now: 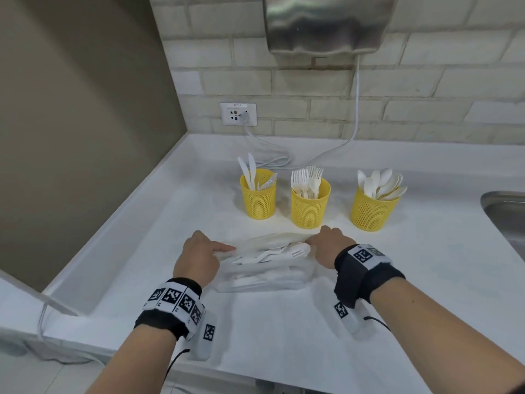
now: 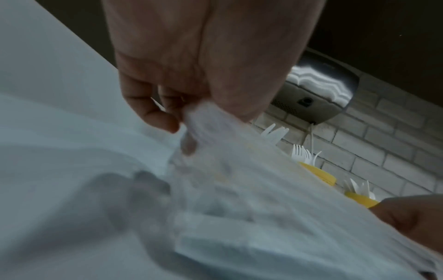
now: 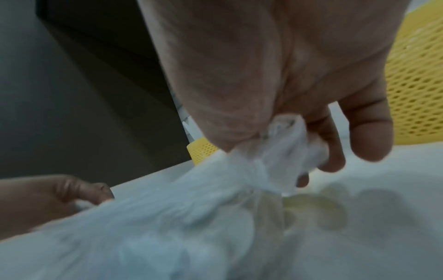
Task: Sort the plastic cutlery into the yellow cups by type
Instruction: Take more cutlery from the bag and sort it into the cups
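Observation:
A clear plastic bag [image 1: 264, 273] of white plastic cutlery [image 1: 272, 253] lies on the white counter [image 1: 284, 331]. My left hand [image 1: 200, 255] pinches the bag's left edge [image 2: 203, 121]. My right hand [image 1: 331, 243] pinches its right edge [image 3: 285, 140], and the film is stretched between them. Behind stand three yellow mesh cups: the left cup [image 1: 258, 194] holds knives, the middle cup [image 1: 309, 204] forks, the right cup [image 1: 373, 207] spoons.
A steel sink [image 1: 505, 214] is set in the counter at the right. A wall socket [image 1: 238, 114] with white cables and a metal hand dryer [image 1: 326, 24] are on the brick wall behind. A beige wall closes the left side.

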Motion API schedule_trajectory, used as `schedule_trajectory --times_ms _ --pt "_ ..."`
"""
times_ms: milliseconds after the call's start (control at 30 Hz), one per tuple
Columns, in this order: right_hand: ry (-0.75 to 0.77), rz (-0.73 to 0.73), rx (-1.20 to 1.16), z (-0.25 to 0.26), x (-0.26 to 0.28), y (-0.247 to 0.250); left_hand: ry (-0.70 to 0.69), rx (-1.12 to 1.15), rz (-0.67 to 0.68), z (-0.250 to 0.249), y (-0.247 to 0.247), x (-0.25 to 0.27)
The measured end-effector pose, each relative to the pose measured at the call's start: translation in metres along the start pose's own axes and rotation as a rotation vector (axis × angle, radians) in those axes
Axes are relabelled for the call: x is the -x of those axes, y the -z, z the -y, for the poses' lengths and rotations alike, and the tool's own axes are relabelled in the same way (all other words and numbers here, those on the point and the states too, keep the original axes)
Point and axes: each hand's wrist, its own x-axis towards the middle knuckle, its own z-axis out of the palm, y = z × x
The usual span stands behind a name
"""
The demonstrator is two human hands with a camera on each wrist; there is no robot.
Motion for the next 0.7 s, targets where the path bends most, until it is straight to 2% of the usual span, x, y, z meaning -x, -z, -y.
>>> schedule_trajectory --times_ms 67,133,200,233,267,333,367,467,567,633,700 --pt "0.054 -0.049 -0.103 -0.005 0.003 -0.001 -0.028 -0.157 0.023 0.000 0.002 0.007" --pt "0.178 -0.232 -0.143 -0.005 0.011 -0.001 -0.083 -0.229 -0.037 -0.003 0.002 0.015" --pt "0.294 -0.513 -0.109 0.001 0.022 -0.003 -0.212 -0.110 -0.146 -0.009 0.000 0.024" --pt "0.348 -0.602 -0.127 0.005 0.026 -0.004 -0.293 -0.033 -0.150 -0.013 0.000 0.028" --pt "0.408 -0.624 -0.167 0.009 0.028 -0.005 -0.360 0.014 -0.106 -0.016 -0.002 0.031" --pt "0.456 -0.478 -0.259 0.012 0.030 -0.009 -0.401 -0.015 0.014 -0.022 -0.005 0.039" --pt "0.416 -0.366 -0.248 0.012 0.029 -0.011 -0.379 -0.065 0.045 -0.023 -0.006 0.041" --pt "0.226 -0.170 -0.102 0.000 0.026 -0.015 -0.292 -0.213 0.013 -0.015 -0.007 0.043" --pt "0.143 -0.037 -0.070 -0.010 0.029 -0.014 -0.226 -0.224 0.061 -0.008 -0.003 0.046" --pt "0.145 -0.044 -0.031 -0.011 0.033 -0.015 -0.230 -0.190 0.108 -0.004 -0.003 0.046" --pt "0.187 -0.183 -0.025 -0.005 0.038 -0.016 -0.266 -0.174 0.119 -0.004 -0.004 0.045"
